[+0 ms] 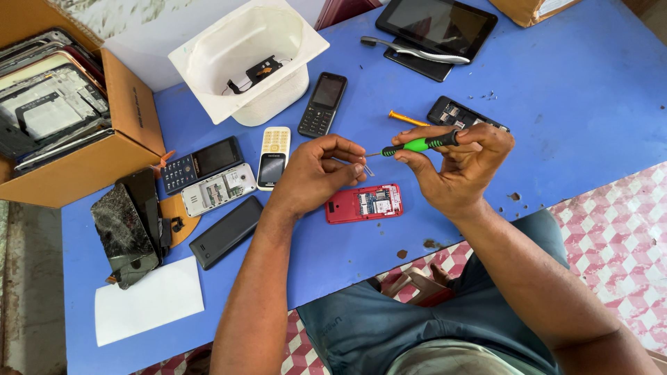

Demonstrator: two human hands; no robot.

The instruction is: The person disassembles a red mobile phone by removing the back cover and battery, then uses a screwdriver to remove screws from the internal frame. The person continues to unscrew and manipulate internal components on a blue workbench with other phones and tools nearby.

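The screwdriver, green-handled with a black cap, lies level in the air above the blue table, its thin shaft pointing toward the left hand. The right hand grips it, fingers curled over the handle and thumb beneath, wrist bent and forearm running back toward the body. The left hand is raised opposite, fingertips pinched on a small clear part at the driver's tip; what that part is cannot be told. Just below both hands a red phone lies back-open on the table. Farther left, a white tub holds a small black part with wires. At the table's left edge an open cardboard box is packed with stacked phone frames and screens.
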